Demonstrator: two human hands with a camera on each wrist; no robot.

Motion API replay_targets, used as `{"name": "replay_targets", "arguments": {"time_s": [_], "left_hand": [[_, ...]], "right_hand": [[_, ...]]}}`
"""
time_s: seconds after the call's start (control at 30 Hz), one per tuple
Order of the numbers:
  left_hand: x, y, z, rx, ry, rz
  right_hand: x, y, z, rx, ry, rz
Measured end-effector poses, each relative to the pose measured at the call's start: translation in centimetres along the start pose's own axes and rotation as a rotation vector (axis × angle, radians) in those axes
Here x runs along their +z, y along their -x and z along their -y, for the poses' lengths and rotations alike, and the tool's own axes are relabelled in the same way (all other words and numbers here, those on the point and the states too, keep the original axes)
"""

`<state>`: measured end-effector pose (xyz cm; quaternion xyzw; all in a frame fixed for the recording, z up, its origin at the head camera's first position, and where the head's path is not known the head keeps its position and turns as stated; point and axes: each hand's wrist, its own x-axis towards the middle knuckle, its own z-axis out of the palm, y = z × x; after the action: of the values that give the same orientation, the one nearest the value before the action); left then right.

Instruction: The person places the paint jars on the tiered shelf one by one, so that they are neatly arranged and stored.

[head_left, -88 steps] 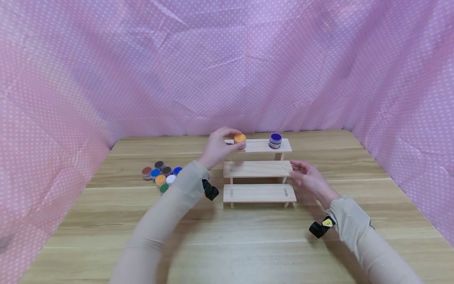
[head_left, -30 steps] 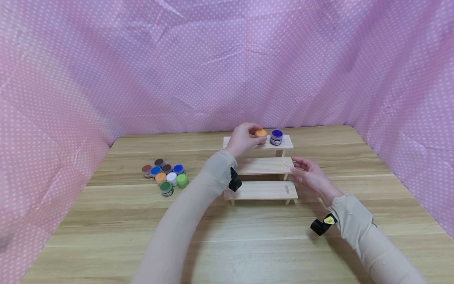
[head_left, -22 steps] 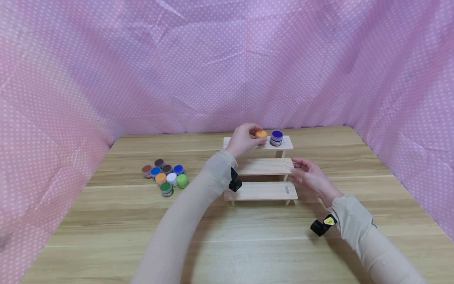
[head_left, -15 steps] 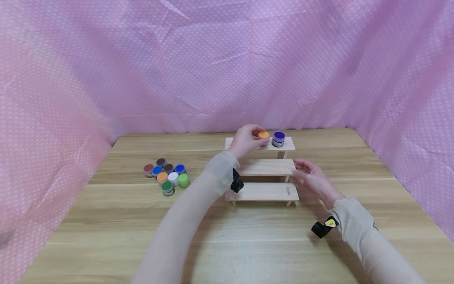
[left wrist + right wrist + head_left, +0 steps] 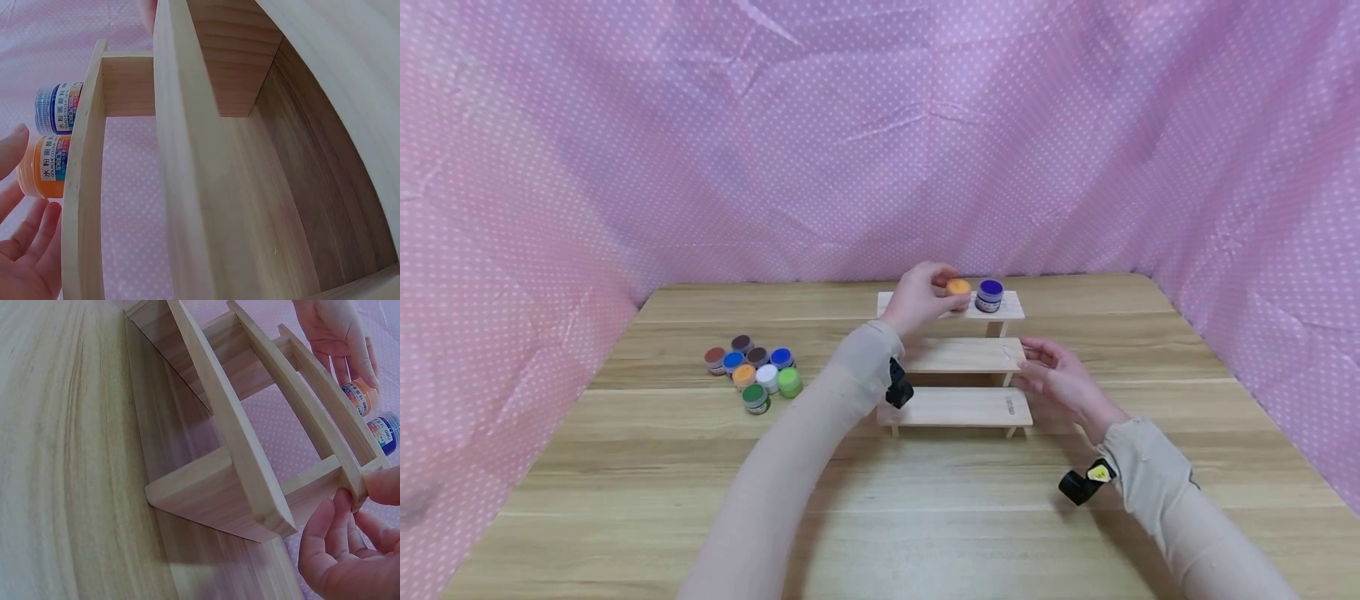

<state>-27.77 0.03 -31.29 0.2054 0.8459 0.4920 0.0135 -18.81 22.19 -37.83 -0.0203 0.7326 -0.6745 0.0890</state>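
A three-tier wooden display shelf [image 5: 955, 407] stands on the table. On its top tier, my left hand [image 5: 917, 296] has thumb and fingers around an orange paint jar [image 5: 958, 288], which rests upright on the board. Just right of it, slightly apart, sits a dark blue-violet paint jar [image 5: 989, 297]; the left wrist view shows printed labels on both. My right hand [image 5: 1063, 383] pinches the right end of the middle tier, thumb above and fingers below, as the right wrist view shows. The left arm and hand cover parts of the shelf's left side.
Left of the shelf, several paint jars stand clustered on the wooden table [image 5: 625, 467], among them a dark green jar [image 5: 756, 398], a white jar [image 5: 767, 378] and a light green jar [image 5: 790, 382]. A pink dotted cloth [image 5: 850, 150] hangs behind and at both sides.
Since the oldest frame, my left hand has moved the orange paint jar rightward along the top tier, close to the blue-violet jar. My right hand has stayed at the middle tier's end.
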Motion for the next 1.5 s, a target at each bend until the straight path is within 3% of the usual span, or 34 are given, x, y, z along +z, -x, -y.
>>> {"name": "replay_targets", "arguments": {"time_s": [0.33, 0.57, 1.07, 1.5], "left_hand": [[-1.1, 0.5, 0.2, -0.009, -0.084, -0.011], [-1.9, 1.1, 0.3, -0.018, -0.062, -0.006], [-2.8, 3.5, 0.7, 0.109, -0.037, -0.080], [-4.4, 7.1, 1.0, 0.163, -0.025, -0.132]], "right_hand": [[0.2, 0.0, 0.1, 0.008, 0.004, 0.001], [0.3, -0.1, 0.2, 0.000, -0.001, -0.004], [0.0, 0.1, 0.1, -0.014, -0.013, 0.009], [-0.2, 0.2, -0.2, -0.029, 0.007, 0.017]]}}
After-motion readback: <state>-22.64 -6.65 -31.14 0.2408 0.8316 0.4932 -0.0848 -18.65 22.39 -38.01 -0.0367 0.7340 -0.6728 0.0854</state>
